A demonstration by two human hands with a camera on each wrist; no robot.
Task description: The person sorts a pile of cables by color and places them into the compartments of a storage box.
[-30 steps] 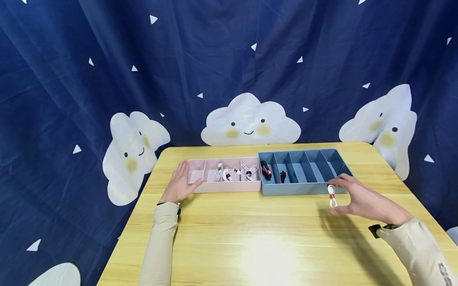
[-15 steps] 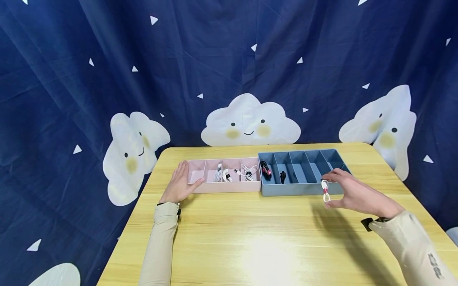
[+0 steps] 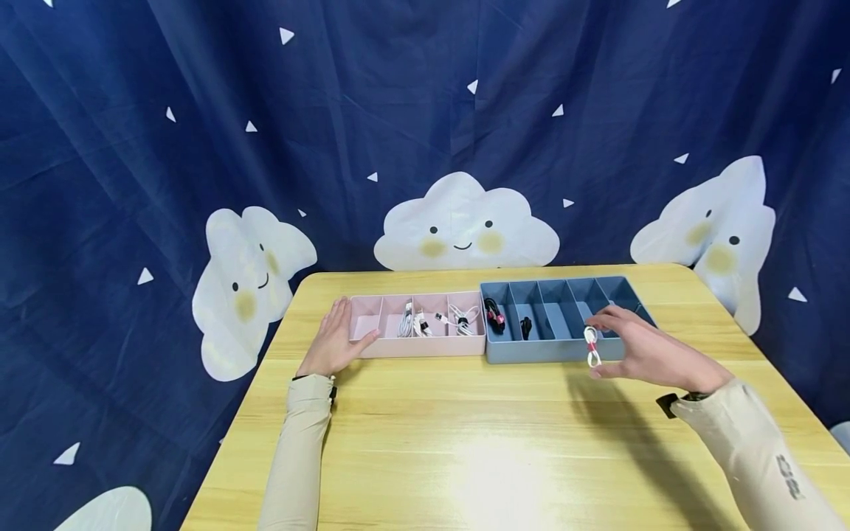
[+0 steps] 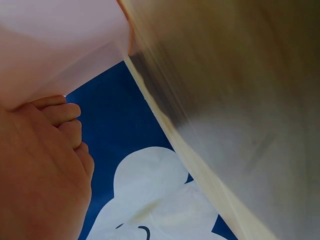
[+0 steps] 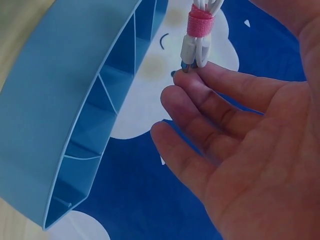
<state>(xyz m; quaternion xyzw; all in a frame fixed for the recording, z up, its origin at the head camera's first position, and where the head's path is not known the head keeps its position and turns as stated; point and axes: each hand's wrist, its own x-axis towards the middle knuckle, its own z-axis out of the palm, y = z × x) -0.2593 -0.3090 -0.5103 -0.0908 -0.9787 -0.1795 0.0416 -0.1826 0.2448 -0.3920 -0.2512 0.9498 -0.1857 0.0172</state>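
My right hand (image 3: 634,350) pinches a bundled white USB cable (image 3: 592,345) upright between thumb and fingertips. A pink tie (image 5: 200,23) wraps the bundle, and its plug end meets my fingertips in the right wrist view. The hand is in front of the right part of a blue divided box (image 3: 531,352). My left hand (image 3: 332,343) rests against the left end of a pink divided box (image 3: 425,348), fingers along its side and thumb at its front. In the pink box lie white cables (image 3: 462,321); the blue box holds black cables (image 3: 494,316) in its left compartments.
The two boxes stand side by side toward the back of a wooden table (image 3: 425,435). Behind the table hangs a dark blue curtain (image 3: 332,147) printed with white clouds.
My right hand has moved left and slightly up along the front of the blue box, carrying the white USB cable. The left hand and both boxes stay in place.
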